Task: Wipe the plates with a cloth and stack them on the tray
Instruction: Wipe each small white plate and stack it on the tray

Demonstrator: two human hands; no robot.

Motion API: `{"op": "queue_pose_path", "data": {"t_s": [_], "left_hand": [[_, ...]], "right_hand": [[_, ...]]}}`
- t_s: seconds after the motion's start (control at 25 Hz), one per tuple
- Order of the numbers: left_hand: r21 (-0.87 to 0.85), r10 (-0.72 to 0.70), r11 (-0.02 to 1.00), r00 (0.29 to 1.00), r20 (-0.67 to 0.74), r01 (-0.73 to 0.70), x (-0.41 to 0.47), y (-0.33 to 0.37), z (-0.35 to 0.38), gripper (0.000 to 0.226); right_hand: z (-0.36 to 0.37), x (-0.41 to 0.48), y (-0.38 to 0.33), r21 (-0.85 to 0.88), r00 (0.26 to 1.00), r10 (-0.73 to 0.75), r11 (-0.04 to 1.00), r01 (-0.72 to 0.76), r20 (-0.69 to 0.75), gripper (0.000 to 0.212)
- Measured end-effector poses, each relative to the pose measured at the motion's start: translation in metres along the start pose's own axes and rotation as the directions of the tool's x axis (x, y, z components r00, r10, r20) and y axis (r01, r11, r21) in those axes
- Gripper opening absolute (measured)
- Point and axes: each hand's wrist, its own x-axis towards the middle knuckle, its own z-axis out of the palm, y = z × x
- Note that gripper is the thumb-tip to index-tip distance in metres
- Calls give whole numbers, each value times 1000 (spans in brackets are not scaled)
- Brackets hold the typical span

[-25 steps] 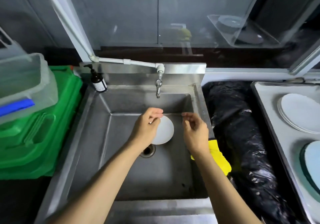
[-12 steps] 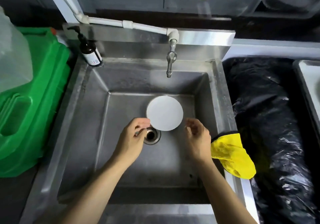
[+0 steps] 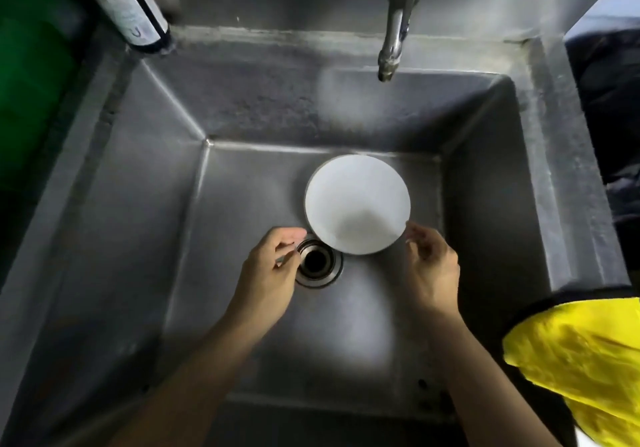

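A round white plate [image 3: 357, 202] lies flat on the floor of the steel sink [image 3: 145, 176], just behind the drain. My left hand [image 3: 273, 266] hovers over the drain at the plate's near left edge, fingers loosely curled and holding nothing. At the plate's near right edge is my right hand [image 3: 427, 266], fingers loosely bent, fingertips close to the rim; whether they touch it I cannot tell. A yellow cloth [image 3: 581, 360] hangs over the sink's right rim. The tray is out of view.
The tap [image 3: 394, 34] hangs over the back of the sink. A dark soap bottle [image 3: 135, 10] stands on the back left corner. A green crate [image 3: 31, 65] sits to the left, black plastic sheeting [image 3: 609, 100] to the right. The drain [image 3: 317, 263] is open.
The view has dropped closer into the sink. Both hands have come down to the plate's near edge; the left moved from the plate toward the drain. The plate lies in place.
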Motion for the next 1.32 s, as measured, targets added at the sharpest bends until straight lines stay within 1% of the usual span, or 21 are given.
{"op": "queue_pose_path", "data": {"t_s": [0.2, 0.32, 0.4, 0.56, 0.68, 0.76, 0.88, 1.08, 1.32], "left_hand": [[30, -25, 999, 1000, 3, 25, 48, -36, 24, 38], [35, -82, 996, 996, 18, 82, 71, -45, 36, 40], [15, -114, 993, 993, 34, 113, 84, -45, 42, 43], [1, -148, 989, 989, 3, 148, 98, -42, 48, 44], [-44, -204, 978, 979, -3, 204, 100, -35, 47, 42], [-93, -207, 974, 978, 2, 206, 102, -33, 45, 42], [-176, -233, 958, 972, -14, 227, 103, -32, 43, 43], [-236, -252, 944, 965, -74, 228, 84, -26, 30, 41], [-249, -300, 933, 943, -143, 259, 39, -14, -4, 41]], "right_hand": [[29, 47, 26, 28, 995, 35, 999, -33, -90, 36], [41, 66, 33, 47, 990, 25, 999, -18, -138, 32], [49, 76, 36, 55, 990, 34, 998, -26, -136, 31], [59, 87, 38, 56, 992, 21, 998, -14, -127, 29], [60, 93, 37, 98, 982, 91, 992, -75, -163, 23], [61, 96, 33, 128, 973, 129, 986, -106, -189, 19], [60, 96, 28, 131, 968, 133, 986, -107, -211, 17], [51, 78, 18, 96, 974, 104, 992, -86, -203, 19], [35, 26, -10, 53, 991, 72, 996, -67, -113, 20]]}}
